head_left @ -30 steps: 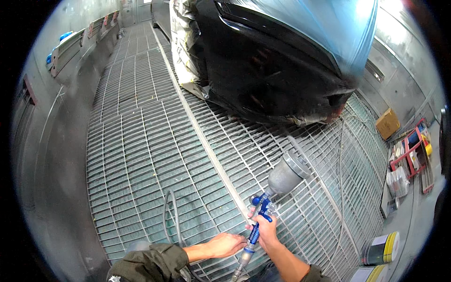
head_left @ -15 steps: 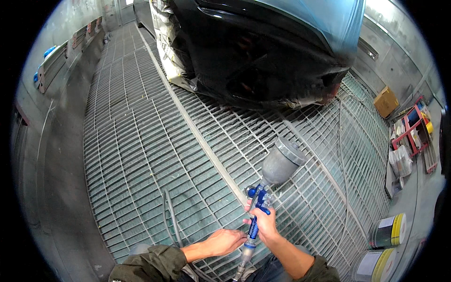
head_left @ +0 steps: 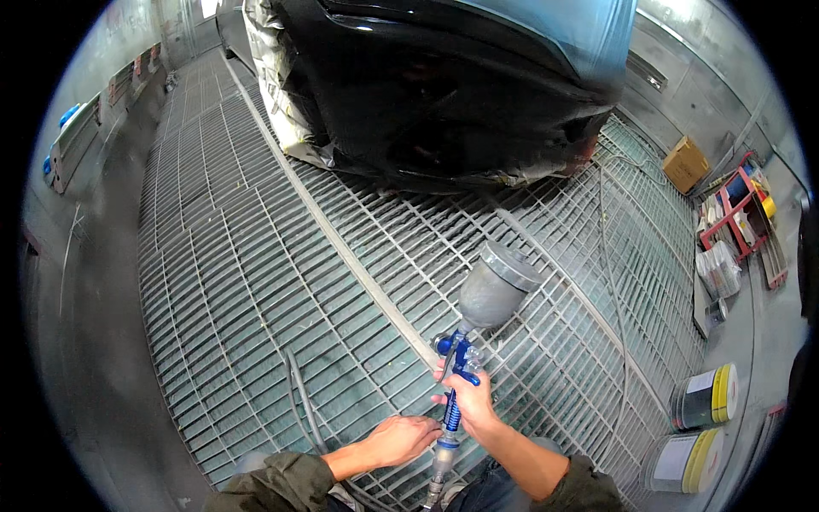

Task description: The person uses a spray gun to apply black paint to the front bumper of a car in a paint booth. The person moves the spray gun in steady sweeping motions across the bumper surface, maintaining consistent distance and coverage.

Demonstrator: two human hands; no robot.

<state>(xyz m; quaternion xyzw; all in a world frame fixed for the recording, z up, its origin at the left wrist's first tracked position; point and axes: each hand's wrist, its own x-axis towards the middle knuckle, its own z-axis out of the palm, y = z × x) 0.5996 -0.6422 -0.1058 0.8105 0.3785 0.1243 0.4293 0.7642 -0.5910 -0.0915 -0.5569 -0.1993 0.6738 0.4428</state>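
Note:
A spray gun (head_left: 461, 357) with a blue metal body and a grey paint cup (head_left: 499, 286) on top is in my right hand (head_left: 474, 404). The right fingers wrap round its handle, close to the trigger. My left hand (head_left: 404, 439) is closed, its fingers together and their tips against the lower end of the handle; what exactly they pinch is hidden. Below the handle a clear fitting (head_left: 444, 459) leads down to a metal coupling. Beyond the gun stands a glossy black car bumper (head_left: 461, 111), apart from both hands.
Blue film (head_left: 589, 34) and pale masking sheet (head_left: 275, 94) cover parts of the car. A grey hose (head_left: 309, 408) lies on the metal floor grating (head_left: 239, 299). Along the right wall are two pails (head_left: 710, 396), a cardboard box (head_left: 685, 165) and a red rack (head_left: 735, 222).
The view has shifted, so the car and the right-wall things appear farther left and slightly higher. Both hands keep their hold on the spray gun, which sits slightly farther left in the picture.

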